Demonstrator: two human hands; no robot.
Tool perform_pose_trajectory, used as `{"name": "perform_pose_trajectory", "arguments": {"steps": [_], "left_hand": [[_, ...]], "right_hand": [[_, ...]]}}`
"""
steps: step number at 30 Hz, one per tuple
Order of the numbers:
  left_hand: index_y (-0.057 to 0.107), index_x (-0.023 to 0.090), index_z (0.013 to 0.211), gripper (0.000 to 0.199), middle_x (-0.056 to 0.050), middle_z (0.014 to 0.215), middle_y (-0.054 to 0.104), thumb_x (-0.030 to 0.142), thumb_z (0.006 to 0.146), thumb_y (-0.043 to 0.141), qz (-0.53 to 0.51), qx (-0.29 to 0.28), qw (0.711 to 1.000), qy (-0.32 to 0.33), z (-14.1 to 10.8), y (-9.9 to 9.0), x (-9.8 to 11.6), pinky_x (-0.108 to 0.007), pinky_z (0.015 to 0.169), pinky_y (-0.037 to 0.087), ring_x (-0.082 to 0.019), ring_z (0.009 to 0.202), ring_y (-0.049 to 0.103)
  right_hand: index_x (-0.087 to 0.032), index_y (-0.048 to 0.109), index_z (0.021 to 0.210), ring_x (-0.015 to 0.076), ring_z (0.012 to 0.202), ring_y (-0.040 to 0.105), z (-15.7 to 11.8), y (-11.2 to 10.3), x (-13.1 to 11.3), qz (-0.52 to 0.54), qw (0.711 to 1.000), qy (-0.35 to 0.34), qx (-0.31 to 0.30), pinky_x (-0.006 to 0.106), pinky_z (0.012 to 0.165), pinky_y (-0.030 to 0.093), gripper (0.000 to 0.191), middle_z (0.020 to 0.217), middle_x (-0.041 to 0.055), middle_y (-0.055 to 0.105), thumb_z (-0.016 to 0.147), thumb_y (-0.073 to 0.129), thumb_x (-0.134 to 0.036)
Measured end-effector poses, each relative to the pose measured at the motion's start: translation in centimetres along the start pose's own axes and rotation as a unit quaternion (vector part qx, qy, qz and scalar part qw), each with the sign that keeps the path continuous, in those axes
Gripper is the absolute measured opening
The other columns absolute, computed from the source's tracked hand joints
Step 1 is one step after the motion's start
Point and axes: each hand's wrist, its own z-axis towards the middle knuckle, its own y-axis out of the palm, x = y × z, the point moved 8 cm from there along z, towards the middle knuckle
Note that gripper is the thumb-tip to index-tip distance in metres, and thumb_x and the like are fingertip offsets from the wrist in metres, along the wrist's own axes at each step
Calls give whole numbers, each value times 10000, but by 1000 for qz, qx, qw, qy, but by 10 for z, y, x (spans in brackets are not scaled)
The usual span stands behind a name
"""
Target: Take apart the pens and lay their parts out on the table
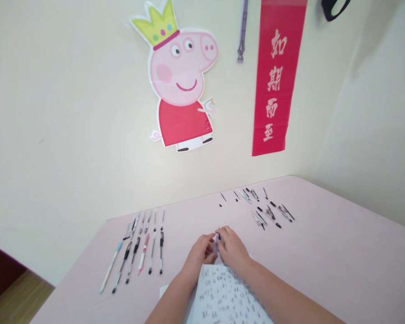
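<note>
My left hand and my right hand meet at the near middle of the table. Between their closed fingers is a slim pen, pale and translucent with a dark end, mostly covered by the fingers. A sheet of paper with handwriting lies below the wrists, between my forearms. Left of the hands are two rows of pens, among them a black-capped gel pen, a pink and white pen and a light blue pen.
Loose pen parts, such as black caps and short barrels, lie in groups at the right back of the pink table. Behind the table is a wall with a cartoon pig cutout and a red banner.
</note>
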Motion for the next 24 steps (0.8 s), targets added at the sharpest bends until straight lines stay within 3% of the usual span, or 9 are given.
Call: {"name": "perform_pose_trajectory", "arguments": {"steps": [5,12,17,24], "left_hand": [[456,214,1215,563,-66,1063,540,37,681,431,-69,26,997,29,-8,-6,3,-275,718,459,-126,791,530],[536,181,1069,441,-47,915,586,29,686,378,-112,111,986,-58,-7,-21,-17,-288,736,456,-117,718,541],[587,152,988,317,-72,889,615,98,719,429,-121,132,981,-79,-6,-26,-19,-304,763,447,-160,819,564],[574,146,1004,304,-74,888,616,111,729,449,-140,123,978,-92,-6,-21,-24,-279,718,453,-145,778,570]], "right_hand": [[-227,630,961,190,935,494,-4,-2,-15,-63,997,-14,-32,289,824,384,212,984,62,544,837,459,-237],[-222,645,918,218,955,486,-7,0,-22,-111,993,-35,-24,312,822,381,206,1012,80,546,818,518,-351],[-207,632,915,223,963,476,-8,1,-23,-138,990,-20,-37,315,815,380,204,1026,80,545,797,539,-345],[-185,608,934,219,995,460,-7,1,-20,-171,984,-8,-43,305,828,359,193,1075,88,544,784,487,-199]]}}
